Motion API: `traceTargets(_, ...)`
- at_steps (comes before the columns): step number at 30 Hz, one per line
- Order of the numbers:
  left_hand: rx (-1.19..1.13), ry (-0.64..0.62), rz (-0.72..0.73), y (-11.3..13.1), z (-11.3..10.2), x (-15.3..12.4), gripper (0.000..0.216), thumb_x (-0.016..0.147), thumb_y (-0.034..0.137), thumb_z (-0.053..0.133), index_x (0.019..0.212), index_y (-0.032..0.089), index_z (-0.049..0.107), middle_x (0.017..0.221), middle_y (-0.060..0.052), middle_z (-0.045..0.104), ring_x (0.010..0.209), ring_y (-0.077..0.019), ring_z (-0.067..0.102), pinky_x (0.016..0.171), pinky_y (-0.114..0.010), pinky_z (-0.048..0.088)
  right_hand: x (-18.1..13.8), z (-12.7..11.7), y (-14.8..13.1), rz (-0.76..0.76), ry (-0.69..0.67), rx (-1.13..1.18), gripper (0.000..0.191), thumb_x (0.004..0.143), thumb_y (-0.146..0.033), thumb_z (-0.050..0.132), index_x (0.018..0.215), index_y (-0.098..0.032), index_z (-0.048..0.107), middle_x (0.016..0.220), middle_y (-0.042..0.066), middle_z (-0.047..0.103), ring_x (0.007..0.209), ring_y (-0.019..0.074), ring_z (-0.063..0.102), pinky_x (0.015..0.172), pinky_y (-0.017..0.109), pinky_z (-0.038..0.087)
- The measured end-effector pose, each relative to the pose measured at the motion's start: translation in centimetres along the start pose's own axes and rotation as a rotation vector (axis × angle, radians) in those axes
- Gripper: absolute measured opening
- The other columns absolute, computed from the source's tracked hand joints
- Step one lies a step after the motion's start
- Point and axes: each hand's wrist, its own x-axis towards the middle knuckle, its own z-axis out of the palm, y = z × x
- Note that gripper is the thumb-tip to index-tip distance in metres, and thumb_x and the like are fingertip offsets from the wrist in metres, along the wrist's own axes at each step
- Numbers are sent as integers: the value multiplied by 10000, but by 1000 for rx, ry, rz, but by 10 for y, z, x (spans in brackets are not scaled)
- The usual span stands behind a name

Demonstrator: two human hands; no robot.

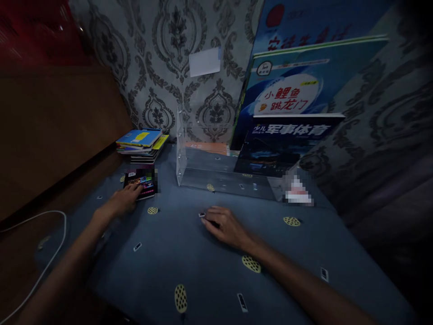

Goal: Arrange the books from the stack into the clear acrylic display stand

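Note:
My left hand point(126, 198) reaches to the left and rests its fingers on a dark book point(141, 183) with a colourful cover that lies flat on the blue cloth point(189, 257). Its fingers are stretched out on the cover's near edge. My right hand point(226, 225) lies palm down on the cloth near the middle, fingers loosely curled and flat, holding nothing. Behind the dark book sits a short stack of books point(142, 143) with a blue and yellow one on top.
A clear acrylic stand point(216, 174) holds upright books, among them a dark blue one point(284, 143) and larger blue ones point(304, 85) leaning on the patterned wall. A white cable point(50, 253) loops at the left. A wooden board point(57, 131) borders the left side.

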Motion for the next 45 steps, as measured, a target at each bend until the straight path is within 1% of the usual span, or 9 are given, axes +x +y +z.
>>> traceTargets(3, -144, -53, 71, -23, -11, 24, 622, 826, 396, 649, 1419, 252, 524, 1480, -82, 551, 1308, -304, 557, 1054, -376, 479, 0, 0, 0, -4, 3, -4, 352, 1003, -191, 478, 658, -199, 545, 620, 14, 577, 622, 162, 552, 631, 287, 424)
traceTargets(5, -246, 2, 34, -35, -16, 49, 568, 878, 503, 574, 1389, 256, 549, 1391, -49, 626, 1250, -272, 596, 1022, -330, 492, 0, 0, 1, 4, -4, -9, 353, 1003, -197, 475, 658, -199, 548, 622, 15, 578, 628, 164, 551, 641, 290, 429)
traceTargets(7, -244, 82, -48, -41, -15, 75, 564, 954, 498, 451, 1429, 196, 501, 1427, -105, 583, 1288, -281, 560, 1047, -354, 468, 0, 1, 1, 15, -12, -11, 356, 1001, -199, 475, 652, -200, 545, 618, 15, 572, 624, 167, 546, 642, 294, 430)
traceTargets(9, -226, 168, -166, -42, -9, 97, 558, 991, 467, 373, 1441, 153, 476, 1463, -173, 526, 1339, -342, 499, 1064, -455, 442, 0, 1, 1, 22, -18, -8, 354, 1000, -197, 478, 652, -200, 545, 616, 14, 567, 619, 167, 542, 642, 296, 429)
traceTargets(13, -219, 243, -308, -38, 12, 115, 537, 1022, 440, 288, 1428, 164, 503, 1421, -209, 544, 1295, -395, 517, 1006, -551, 449, 1, 0, 0, 36, -34, 3, 338, 998, -186, 492, 667, -195, 560, 639, 13, 580, 621, 158, 540, 674, 297, 438)
traceTargets(22, -177, 308, -187, -15, 32, 90, 509, 1037, 418, 282, 1437, 217, 526, 1369, -130, 597, 1241, -317, 569, 1040, -462, 448, 2, -4, -1, 73, -45, 42, 350, 998, -190, 507, 653, -189, 564, 617, -6, 545, 591, 139, 510, 660, 287, 417)
traceTargets(37, -203, 419, 64, 65, 45, 25, 473, 1029, 383, 313, 1419, 234, 535, 1487, -112, 546, 1377, -314, 497, 1102, -532, 415, 1, -5, -2, 75, -48, -6, 282, 985, -187, 524, 731, -180, 648, 680, 16, 630, 668, 159, 578, 737, 296, 475)
traceTargets(42, -202, 476, 201, 94, 49, 13, 476, 1027, 390, 305, 1409, 238, 545, 1465, -135, 563, 1351, -341, 523, 1067, -577, 442, 1, -5, -6, 109, -56, -73, 279, 991, -215, 531, 744, -184, 655, 711, 26, 652, 715, 171, 601, 788, 314, 505)
traceTargets(45, -197, 520, 292, 115, 51, 11, 464, 1025, 389, 324, 1413, 263, 547, 1456, -124, 573, 1350, -330, 526, 1055, -563, 461, 1, -6, -7, 174, 7, -96, 272, 1003, -227, 515, 775, -182, 657, 759, 42, 671, 752, 179, 603, 831, 331, 512)
